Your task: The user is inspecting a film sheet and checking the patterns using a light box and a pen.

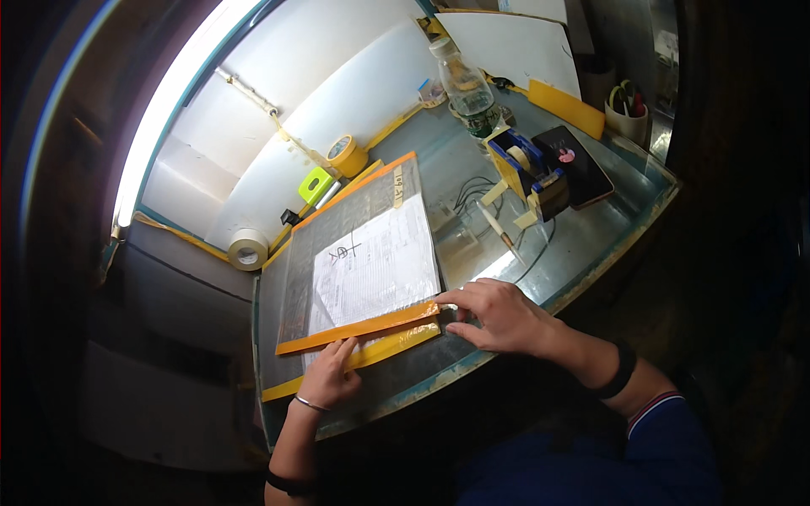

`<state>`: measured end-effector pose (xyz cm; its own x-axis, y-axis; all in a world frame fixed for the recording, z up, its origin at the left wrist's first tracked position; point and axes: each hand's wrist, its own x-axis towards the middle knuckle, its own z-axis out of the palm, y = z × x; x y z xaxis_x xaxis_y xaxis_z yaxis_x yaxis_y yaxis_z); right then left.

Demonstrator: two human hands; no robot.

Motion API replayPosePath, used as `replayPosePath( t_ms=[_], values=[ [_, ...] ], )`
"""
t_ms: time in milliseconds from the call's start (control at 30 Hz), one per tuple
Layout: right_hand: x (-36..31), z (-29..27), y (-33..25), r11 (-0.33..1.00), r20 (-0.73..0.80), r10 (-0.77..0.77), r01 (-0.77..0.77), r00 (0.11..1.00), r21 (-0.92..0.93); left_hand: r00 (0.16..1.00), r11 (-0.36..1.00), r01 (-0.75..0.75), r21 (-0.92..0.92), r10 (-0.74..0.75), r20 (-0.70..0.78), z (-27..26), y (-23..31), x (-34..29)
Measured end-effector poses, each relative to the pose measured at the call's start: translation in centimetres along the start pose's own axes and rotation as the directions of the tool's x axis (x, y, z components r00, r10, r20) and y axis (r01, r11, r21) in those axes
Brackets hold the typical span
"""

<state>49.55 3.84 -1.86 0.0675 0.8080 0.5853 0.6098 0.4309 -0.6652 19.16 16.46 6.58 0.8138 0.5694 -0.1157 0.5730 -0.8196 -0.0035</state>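
Observation:
A clear plastic folder [295,278] with orange edge strips lies on the metal worktop in front of me, with printed white paper [380,253] inside. Its near orange strip [371,327] stands a little above a yellow strip [396,344] beneath it. My left hand [332,378] is closed at the middle of that near edge, fingertips against the orange strip. At the strip's right end, the index finger of my right hand [498,316] touches the folder's corner, thumb just below and the other fingers curled. What lies under the folder is mostly hidden.
Right of the folder are a pen [496,226], thin black cable, blue tape dispenser [519,160] and phone [575,164]. A plastic bottle [467,93] and a cup of scissors [626,118] stand behind. Yellow tape [346,156] and a white roll [248,250] sit along the back-left edge.

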Motion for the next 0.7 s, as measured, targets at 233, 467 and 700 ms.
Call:
replayPosePath(
  t_ms=[233, 467, 700],
  values=[
    [-0.1, 0.1, 0.0, 0.999, -0.012, -0.008, 0.009, 1.000, 0.046, 0.980, 0.978, -0.048, 0.202, 0.085, -0.179, 1.6, -2.2, 0.4],
    [0.1, -0.7, -1.1, 0.993, 0.163, -0.106, 0.113, 0.981, -0.035, 0.963, 0.951, -0.089, 0.296, 0.159, -0.220, 0.5, -2.4, -3.3],
    [-0.3, 0.8, -0.4, 0.949, 0.175, -0.289, 0.306, 0.941, -0.077, 0.978, 0.977, -0.080, 0.197, 0.115, -0.172, -0.1, 2.9, -8.9]
  ],
)
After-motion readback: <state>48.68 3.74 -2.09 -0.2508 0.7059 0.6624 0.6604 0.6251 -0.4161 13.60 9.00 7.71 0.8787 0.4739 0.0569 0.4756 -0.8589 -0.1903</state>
